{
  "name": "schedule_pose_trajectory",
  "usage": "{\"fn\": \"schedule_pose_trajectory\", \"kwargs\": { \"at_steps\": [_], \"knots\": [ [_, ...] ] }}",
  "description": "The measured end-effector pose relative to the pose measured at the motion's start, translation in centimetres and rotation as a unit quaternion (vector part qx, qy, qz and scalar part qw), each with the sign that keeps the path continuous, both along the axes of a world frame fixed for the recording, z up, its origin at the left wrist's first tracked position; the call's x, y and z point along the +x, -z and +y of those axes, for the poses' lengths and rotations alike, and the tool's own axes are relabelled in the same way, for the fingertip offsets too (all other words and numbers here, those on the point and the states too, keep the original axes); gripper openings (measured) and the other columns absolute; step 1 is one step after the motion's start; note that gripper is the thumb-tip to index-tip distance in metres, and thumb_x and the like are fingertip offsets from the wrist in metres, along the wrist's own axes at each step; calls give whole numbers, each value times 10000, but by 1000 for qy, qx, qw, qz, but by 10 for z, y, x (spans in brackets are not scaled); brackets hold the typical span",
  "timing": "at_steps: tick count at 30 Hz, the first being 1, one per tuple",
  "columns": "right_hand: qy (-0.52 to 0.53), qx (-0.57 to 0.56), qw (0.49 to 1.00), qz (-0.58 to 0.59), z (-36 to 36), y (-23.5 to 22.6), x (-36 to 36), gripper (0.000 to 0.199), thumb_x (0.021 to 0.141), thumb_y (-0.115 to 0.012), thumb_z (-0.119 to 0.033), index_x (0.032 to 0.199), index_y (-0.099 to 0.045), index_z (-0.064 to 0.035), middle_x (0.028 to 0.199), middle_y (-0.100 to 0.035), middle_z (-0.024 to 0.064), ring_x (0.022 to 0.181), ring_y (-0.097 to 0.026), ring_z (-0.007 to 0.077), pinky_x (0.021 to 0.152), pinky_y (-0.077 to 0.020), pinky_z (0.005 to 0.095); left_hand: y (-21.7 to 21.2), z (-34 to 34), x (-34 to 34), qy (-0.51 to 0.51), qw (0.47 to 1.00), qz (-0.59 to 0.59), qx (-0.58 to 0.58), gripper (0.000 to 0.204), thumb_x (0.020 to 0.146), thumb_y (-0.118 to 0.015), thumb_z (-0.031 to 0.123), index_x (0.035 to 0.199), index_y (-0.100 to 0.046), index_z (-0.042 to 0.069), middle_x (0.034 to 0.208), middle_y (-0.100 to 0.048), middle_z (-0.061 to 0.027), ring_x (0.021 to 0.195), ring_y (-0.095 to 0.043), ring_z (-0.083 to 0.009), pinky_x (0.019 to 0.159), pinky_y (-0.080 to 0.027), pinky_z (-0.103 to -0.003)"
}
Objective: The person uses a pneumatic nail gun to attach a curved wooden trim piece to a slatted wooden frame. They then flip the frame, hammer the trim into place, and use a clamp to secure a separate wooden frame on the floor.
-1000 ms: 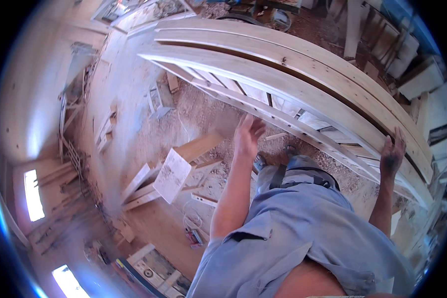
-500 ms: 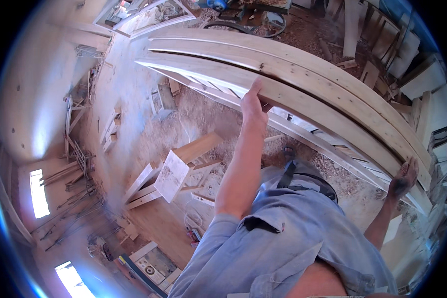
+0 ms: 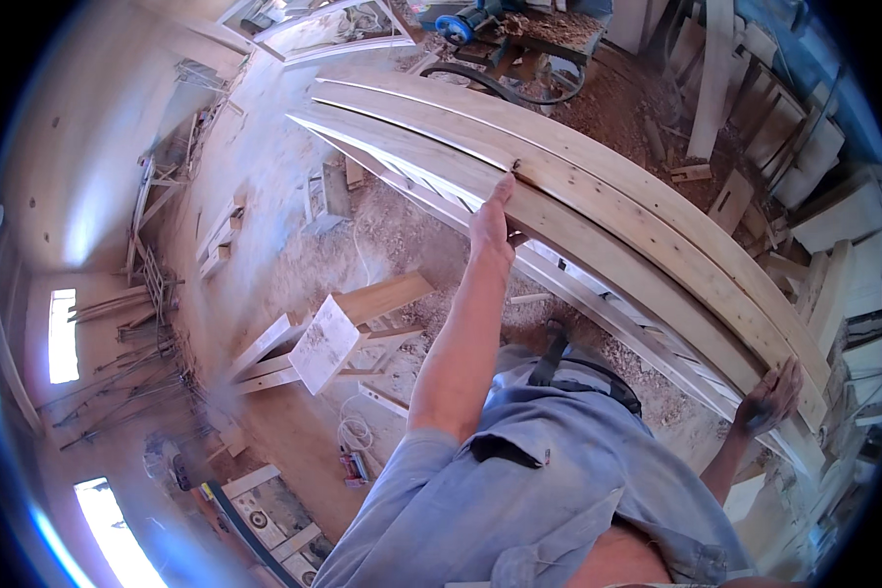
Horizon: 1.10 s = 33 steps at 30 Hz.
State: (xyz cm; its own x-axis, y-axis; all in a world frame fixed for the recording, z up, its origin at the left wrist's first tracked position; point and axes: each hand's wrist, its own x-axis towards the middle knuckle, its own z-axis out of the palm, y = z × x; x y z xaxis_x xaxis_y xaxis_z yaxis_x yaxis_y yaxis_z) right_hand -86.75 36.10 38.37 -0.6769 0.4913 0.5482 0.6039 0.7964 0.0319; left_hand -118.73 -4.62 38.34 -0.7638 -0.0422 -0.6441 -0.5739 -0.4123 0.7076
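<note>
A long wooden frame (image 3: 647, 282) with slats inside stands on edge before me, close against other pale wooden frames (image 3: 598, 176). My left hand (image 3: 493, 223) is closed on its near upper rail around the middle, the thumb lying along the wood and the fingers curled under. Toward the right end, my right hand (image 3: 769, 397) grips the same frame, with its fingers over the top edge. Small knots and nail-like marks dot the rails. The lower side of the frame is partly hidden by its own rail.
Beyond the frames sits a machine with a blue wheel (image 3: 454, 29), among wood shavings. Boards (image 3: 799, 147) lean at the far right. On the left are a wooden stand with a pale panel (image 3: 325, 343), a cable (image 3: 355, 431) and a stool-like block (image 3: 325, 199).
The dark gap between the frame I hold and the one behind it has narrowed. Both hands stay on the frame, and the whole view has shifted a little.
</note>
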Motion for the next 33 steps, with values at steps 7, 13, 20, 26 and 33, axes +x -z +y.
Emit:
{"fn": "schedule_pose_trajectory", "kwargs": {
  "at_steps": [7, 13, 20, 26, 33],
  "knots": [
    [-77, -112, 988, 70, -25, -14, -22, 423, 877, -589, -72, 1298, -562, -39, 1363, -532, 159, 1304, -453, 318, 1090, -326, 436, 6, -3, 3, -6, 1000, 21, 16, 588, 846, -650, 498, 1254, -519, 97, 1118, -601, -126, 977, -621, -262, 798, -523, -443],
    [-319, -241, 914, 69, -154, -73, -78, 468, 809, -599, 31, 1274, -551, 4, 1350, -524, 188, 1309, -442, 362, 1100, -323, 454, 40, -50, 74, -87, 988, 58, 110, 513, 931, -567, 402, 1292, -438, 62, 1046, -592, -152, 907, -630, -287, 800, -514, -414],
    [-466, -350, 813, 12, -204, -73, -115, 385, 787, -579, 52, 1171, -605, 36, 1241, -591, 205, 1209, -532, 364, 1033, -399, 434, 140, -163, 285, -134, 973, -153, -104, 175, 878, -606, 229, 910, -555, 64, 801, -586, -73, 662, -597, -163, 554, -463, -298],
    [-537, -399, 740, -70, -248, -57, -155, 323, 829, -544, -15, 1136, -617, 57, 1117, -648, 199, 1099, -605, 318, 981, -442, 365, 149, -186, 458, -266, 919, -245, -157, 233, 823, -618, 202, 925, -568, -1, 778, -618, -91, 602, -597, -154, 515, -433, -269],
    [-639, -369, 642, -209, -359, -61, -149, 342, 855, -527, -25, 1183, -606, 34, 1145, -647, 157, 1120, -590, 248, 995, -423, 341, 140, -177, 565, -234, 883, -263, -311, 341, 798, -639, 264, 957, -568, -30, 805, -648, -165, 637, -632, -187, 608, -483, -336]
  ]
}}
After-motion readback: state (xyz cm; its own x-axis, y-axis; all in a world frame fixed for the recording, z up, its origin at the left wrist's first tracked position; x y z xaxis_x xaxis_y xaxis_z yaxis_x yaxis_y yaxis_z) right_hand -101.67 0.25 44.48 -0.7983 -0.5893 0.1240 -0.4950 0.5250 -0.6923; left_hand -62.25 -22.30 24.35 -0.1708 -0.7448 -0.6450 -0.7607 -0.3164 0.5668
